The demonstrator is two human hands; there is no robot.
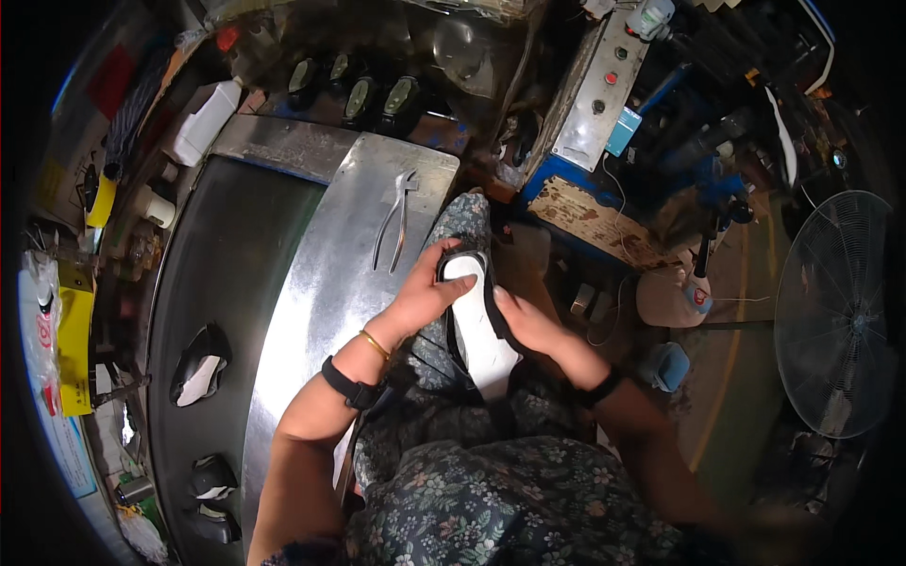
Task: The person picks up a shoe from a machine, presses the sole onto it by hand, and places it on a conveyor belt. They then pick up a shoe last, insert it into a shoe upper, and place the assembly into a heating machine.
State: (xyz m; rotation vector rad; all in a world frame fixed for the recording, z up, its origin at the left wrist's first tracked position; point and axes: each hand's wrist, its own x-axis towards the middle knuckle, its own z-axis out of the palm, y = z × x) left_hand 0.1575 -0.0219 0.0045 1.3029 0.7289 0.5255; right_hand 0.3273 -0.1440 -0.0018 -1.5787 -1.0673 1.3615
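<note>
Over my lap I hold a black shoe upper with a long white insole board (477, 325) facing up. My left hand (427, 294) is closed around its far end, with the thumb pressed on the white board. Along the right side, my right hand (533, 325) grips the dark edge of the shoe; some of its fingers are hidden underneath. A pair of metal lasting pincers (393, 222) lies on the bare metal table (311, 302), left of my left hand.
To the left runs a dark conveyor belt (247, 259) carrying a black shoe (200, 366) and more shoes nearer me. Several dark shoe lasts (361, 97) stand at the back. A control box (595, 104) is at the far right, with a large fan (849, 316) beyond.
</note>
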